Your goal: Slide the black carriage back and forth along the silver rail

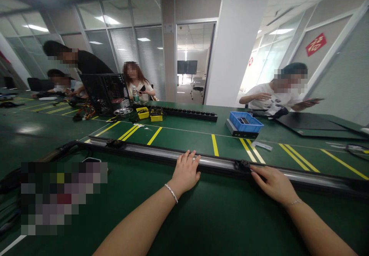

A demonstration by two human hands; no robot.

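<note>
Broadly: green bench (201,217) with yellow lane markings, spanning the whole foreground. Across it, left to right, a long rail (161,154), grey metal tube along the middle with dark edges and black clamp fittings (242,166) at intervals. Looks rigid, fairly heavy for its length, smooth and probably slippery on the tube; likely awkward to shift from one end. Best taken two-handed, well apart, near a clamp fitting where the surface offers purchase.

Left hand (186,171) flat on the tube, fingers spread over its top, not closed around it. Right hand (272,183) beside a black fitting, fingertips touching the rail edge, palm down, likewise open. Hands apart.

Further back: open computer case (105,90), black power strip (187,113), blue tray (246,121), yellow bins (143,113). Several seated people beyond the bench; one holding a phone.
</note>
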